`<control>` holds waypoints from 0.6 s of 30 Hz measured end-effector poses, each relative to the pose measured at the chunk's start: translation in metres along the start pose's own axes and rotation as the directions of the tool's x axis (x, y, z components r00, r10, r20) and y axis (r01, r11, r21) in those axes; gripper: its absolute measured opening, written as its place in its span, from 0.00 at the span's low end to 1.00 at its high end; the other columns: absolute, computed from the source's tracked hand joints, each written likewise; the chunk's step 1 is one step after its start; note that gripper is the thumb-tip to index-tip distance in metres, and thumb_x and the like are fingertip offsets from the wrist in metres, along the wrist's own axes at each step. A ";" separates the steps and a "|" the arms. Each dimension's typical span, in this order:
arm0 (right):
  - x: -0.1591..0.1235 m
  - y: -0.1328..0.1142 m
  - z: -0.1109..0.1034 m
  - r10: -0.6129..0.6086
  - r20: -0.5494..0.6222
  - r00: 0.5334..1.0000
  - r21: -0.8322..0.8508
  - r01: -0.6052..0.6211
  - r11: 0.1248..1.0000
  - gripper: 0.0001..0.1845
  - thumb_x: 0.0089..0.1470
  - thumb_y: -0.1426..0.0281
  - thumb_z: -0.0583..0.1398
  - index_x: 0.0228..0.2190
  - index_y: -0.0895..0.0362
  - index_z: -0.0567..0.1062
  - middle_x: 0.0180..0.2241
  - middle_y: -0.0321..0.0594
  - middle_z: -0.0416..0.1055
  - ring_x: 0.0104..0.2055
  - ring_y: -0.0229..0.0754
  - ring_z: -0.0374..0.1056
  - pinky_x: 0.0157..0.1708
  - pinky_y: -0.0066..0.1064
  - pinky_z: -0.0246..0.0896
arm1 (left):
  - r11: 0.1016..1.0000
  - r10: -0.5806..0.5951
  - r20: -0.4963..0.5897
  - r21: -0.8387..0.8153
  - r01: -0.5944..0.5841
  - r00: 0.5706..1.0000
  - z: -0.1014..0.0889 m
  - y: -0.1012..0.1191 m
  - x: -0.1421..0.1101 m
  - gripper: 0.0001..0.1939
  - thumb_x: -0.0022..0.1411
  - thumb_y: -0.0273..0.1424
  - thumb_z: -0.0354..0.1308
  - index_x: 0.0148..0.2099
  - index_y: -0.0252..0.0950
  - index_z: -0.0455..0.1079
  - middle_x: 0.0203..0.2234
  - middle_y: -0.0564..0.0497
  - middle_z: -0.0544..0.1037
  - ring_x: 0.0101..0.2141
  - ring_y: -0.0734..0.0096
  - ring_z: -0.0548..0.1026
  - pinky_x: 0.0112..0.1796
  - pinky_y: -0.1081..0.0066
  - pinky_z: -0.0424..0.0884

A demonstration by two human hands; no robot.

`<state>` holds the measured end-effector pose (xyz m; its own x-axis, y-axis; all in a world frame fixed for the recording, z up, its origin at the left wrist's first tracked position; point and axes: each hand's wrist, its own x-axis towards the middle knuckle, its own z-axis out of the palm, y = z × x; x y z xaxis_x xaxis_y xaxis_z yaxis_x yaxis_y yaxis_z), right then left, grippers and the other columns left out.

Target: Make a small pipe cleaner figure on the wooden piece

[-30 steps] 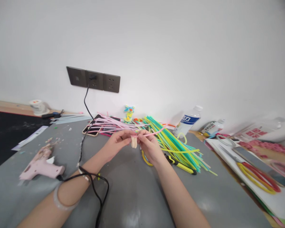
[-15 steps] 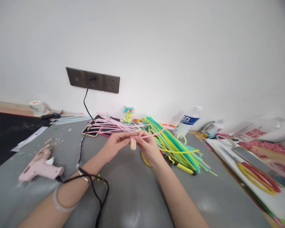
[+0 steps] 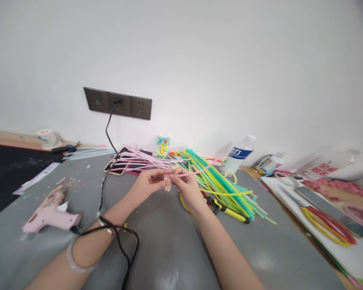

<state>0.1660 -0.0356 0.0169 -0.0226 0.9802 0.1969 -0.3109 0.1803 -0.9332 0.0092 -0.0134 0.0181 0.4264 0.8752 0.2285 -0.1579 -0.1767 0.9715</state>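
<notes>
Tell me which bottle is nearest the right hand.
The blue-labelled bottle, the leftmost; the middle bottle and the red-printed bottle are farther away.

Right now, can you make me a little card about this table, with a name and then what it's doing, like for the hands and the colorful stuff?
Left hand: pinching a small cream piece
Right hand: close against the left, pinching a long pink stem
Yellow and green stems: loose heap, beyond the right hand
Pink glue gun: lying on the gray table, left side
Bottle: blue label, near the wall
Scissors: red and yellow handles, far right
</notes>
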 end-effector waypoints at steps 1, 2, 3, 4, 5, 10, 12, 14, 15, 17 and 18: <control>0.000 0.000 0.000 -0.006 -0.003 1.000 -0.007 0.006 1.000 0.16 0.43 0.62 0.71 0.23 0.55 0.70 0.24 0.32 0.68 0.27 0.37 0.64 0.32 0.31 0.61 | 1.000 0.019 -0.001 0.004 -0.019 1.000 0.000 -0.001 0.001 0.17 0.52 0.33 0.68 0.45 0.32 0.77 0.32 0.47 0.82 0.31 0.68 0.78 0.37 0.68 0.76; 0.000 0.000 -0.001 -0.008 -0.006 1.000 -0.012 0.008 1.000 0.16 0.43 0.61 0.71 0.23 0.55 0.71 0.25 0.33 0.69 0.27 0.37 0.64 0.32 0.31 0.61 | 0.999 0.040 -0.001 0.003 -0.040 0.999 0.000 -0.002 0.001 0.17 0.53 0.33 0.67 0.45 0.32 0.77 0.30 0.48 0.82 0.30 0.69 0.77 0.36 0.68 0.75; 0.001 0.001 -0.001 -0.009 -0.009 1.000 -0.019 0.009 1.000 0.15 0.43 0.61 0.71 0.24 0.55 0.72 0.26 0.34 0.69 0.28 0.38 0.65 0.33 0.31 0.61 | 0.998 0.061 -0.001 0.001 -0.061 0.998 0.000 -0.003 0.002 0.16 0.54 0.33 0.67 0.44 0.32 0.77 0.28 0.49 0.81 0.29 0.70 0.77 0.36 0.68 0.75; 0.001 0.001 -0.002 -0.010 -0.012 1.000 -0.028 0.010 1.000 0.15 0.44 0.60 0.70 0.25 0.55 0.73 0.27 0.35 0.70 0.29 0.38 0.65 0.34 0.31 0.61 | 0.997 0.079 -0.007 -0.002 -0.079 0.997 -0.001 -0.005 0.002 0.15 0.54 0.33 0.66 0.44 0.32 0.77 0.27 0.49 0.80 0.28 0.70 0.77 0.36 0.68 0.76; 0.001 0.002 -0.003 -0.012 -0.016 1.000 -0.038 0.012 0.999 0.15 0.45 0.59 0.69 0.26 0.55 0.74 0.28 0.36 0.71 0.30 0.39 0.66 0.34 0.32 0.61 | 0.996 0.093 -0.016 -0.003 -0.093 0.996 -0.001 -0.006 0.003 0.14 0.55 0.32 0.66 0.44 0.32 0.77 0.27 0.49 0.80 0.28 0.71 0.77 0.37 0.68 0.76; 0.002 0.002 -0.006 -0.033 -0.012 0.999 -0.095 0.032 0.995 0.13 0.47 0.58 0.68 0.26 0.55 0.75 0.33 0.39 0.73 0.36 0.42 0.67 0.40 0.34 0.62 | 0.991 0.130 -0.066 0.053 -0.126 0.989 -0.004 -0.008 0.003 0.12 0.55 0.30 0.65 0.43 0.33 0.76 0.34 0.47 0.82 0.31 0.69 0.78 0.39 0.67 0.76; 0.001 0.001 -0.006 -0.038 0.004 0.999 -0.102 0.039 0.994 0.12 0.47 0.59 0.68 0.26 0.54 0.76 0.34 0.39 0.74 0.38 0.44 0.68 0.43 0.36 0.63 | 0.986 0.152 -0.103 0.086 -0.143 0.983 -0.004 -0.008 0.002 0.14 0.54 0.29 0.65 0.44 0.34 0.75 0.38 0.46 0.82 0.36 0.66 0.79 0.41 0.66 0.77; 0.001 0.000 -0.005 -0.042 0.015 0.999 -0.098 0.043 0.994 0.11 0.47 0.60 0.68 0.26 0.54 0.76 0.34 0.39 0.75 0.39 0.44 0.69 0.46 0.38 0.63 | 0.977 0.182 -0.133 0.137 -0.164 0.974 -0.005 -0.009 0.001 0.14 0.54 0.28 0.65 0.44 0.34 0.75 0.41 0.45 0.81 0.41 0.63 0.79 0.44 0.64 0.76; 0.001 0.000 -0.004 -0.042 0.020 0.999 -0.095 0.044 0.995 0.11 0.47 0.60 0.68 0.25 0.54 0.76 0.34 0.39 0.75 0.39 0.45 0.69 0.46 0.38 0.63 | 0.969 0.200 -0.135 0.173 -0.176 0.970 -0.006 -0.010 0.001 0.13 0.54 0.28 0.65 0.43 0.34 0.75 0.41 0.45 0.81 0.42 0.63 0.79 0.46 0.64 0.75; 0.001 0.000 -0.004 -0.040 0.025 0.999 -0.086 0.042 0.995 0.10 0.48 0.61 0.68 0.25 0.54 0.77 0.35 0.39 0.76 0.39 0.44 0.69 0.46 0.38 0.63 | 0.948 0.240 -0.127 0.243 -0.205 0.962 -0.007 -0.011 0.001 0.11 0.55 0.27 0.64 0.43 0.35 0.75 0.41 0.45 0.82 0.43 0.62 0.79 0.48 0.63 0.74; 0.001 0.000 -0.004 -0.040 0.023 0.999 -0.080 0.041 0.996 0.10 0.48 0.61 0.68 0.25 0.54 0.77 0.35 0.39 0.76 0.39 0.44 0.69 0.46 0.38 0.63 | 0.937 0.262 -0.125 0.271 -0.221 0.957 -0.007 -0.012 0.000 0.12 0.55 0.27 0.64 0.44 0.35 0.75 0.42 0.45 0.81 0.44 0.63 0.79 0.48 0.63 0.74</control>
<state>0.1698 -0.0346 0.0155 -0.0322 0.9701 0.2407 -0.2350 0.2267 -0.9452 0.0049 -0.0080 0.0065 0.2557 0.8475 0.4651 -0.0006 -0.4810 0.8767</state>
